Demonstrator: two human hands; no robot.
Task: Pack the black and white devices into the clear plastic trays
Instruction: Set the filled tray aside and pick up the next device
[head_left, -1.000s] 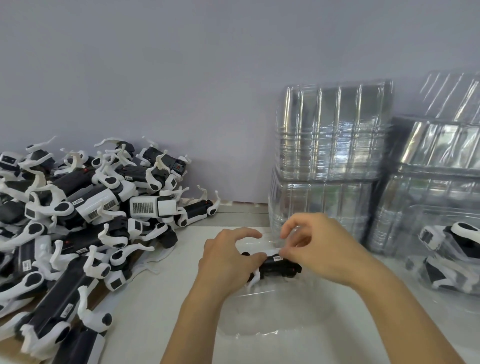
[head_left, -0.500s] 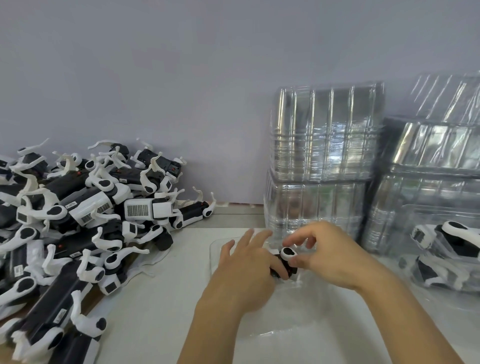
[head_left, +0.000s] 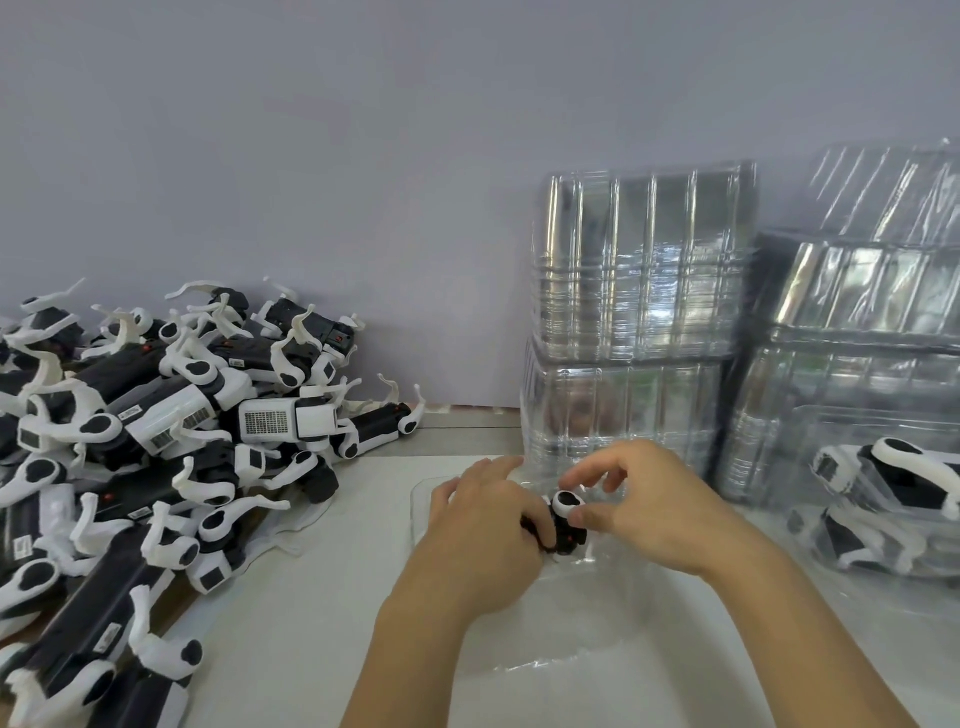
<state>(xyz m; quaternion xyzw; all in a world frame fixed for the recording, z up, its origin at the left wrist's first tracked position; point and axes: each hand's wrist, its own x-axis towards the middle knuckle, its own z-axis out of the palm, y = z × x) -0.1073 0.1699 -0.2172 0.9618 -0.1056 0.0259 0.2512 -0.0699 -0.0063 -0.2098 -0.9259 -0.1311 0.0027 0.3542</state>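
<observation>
Both hands are on one device (head_left: 563, 525) over the open clear tray (head_left: 519, 649) on the desk (head_left: 291, 634): my left hand (head_left: 485, 540) curls round its body while my right hand (head_left: 644, 512) pinches the white end, probably to line it up with the tray's pocket.

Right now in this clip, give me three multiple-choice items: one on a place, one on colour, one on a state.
1. Where is the loose pile of devices?
A. on the person's left
B. on top of the tray stacks
C. in the near tray

2. What colours is the device between the hands?
A. red and grey
B. black and white
C. all clear

3. What are the hands doing?
A. both idle on the table
B. left hand and right hand both on one device over the near tray
C. lifting a tray stack

Answers: 1 A, the pile fills the left side. 2 B, a white pad on a black body shows. 3 B, fingers of both meet at the device.
</observation>
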